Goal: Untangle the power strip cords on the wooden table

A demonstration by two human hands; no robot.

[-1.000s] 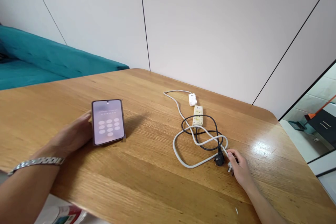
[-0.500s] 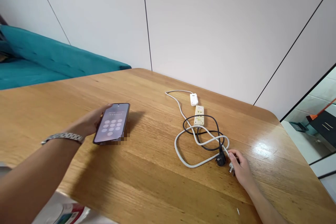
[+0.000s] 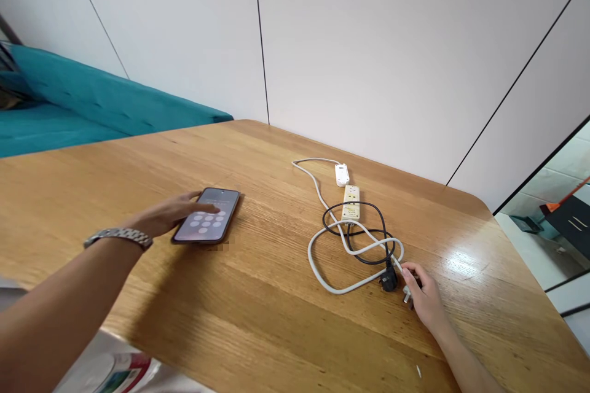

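Observation:
A smartphone [image 3: 205, 216] with a lit number keypad lies almost flat, on or just above the wooden table. My left hand [image 3: 177, 210], with a metal watch on its wrist, grips the phone's left side. One digit crosses the screen over the keypad; other fingers are partly hidden behind the far left edge. On the right, my right hand [image 3: 421, 291] pinches the end of a grey-white cord [image 3: 325, 287] by its plug [image 3: 406, 295], whose metal prongs show below the fingers. Beside it rests a black plug [image 3: 388, 280] on a looped black cord [image 3: 378, 212].
A yellowed power strip [image 3: 351, 202] and a small white socket block [image 3: 342, 175] lie farther back on the table [image 3: 276, 331]. White wall panels [image 3: 350, 43] border the far edge. A teal sofa [image 3: 115, 98] stands left, and a labelled package [image 3: 124, 374] is at bottom left.
My left hand has lowered the phone, moving it slightly right and tilting it flatter. A digit now lies across its screen. My right hand keeps its place at the plug.

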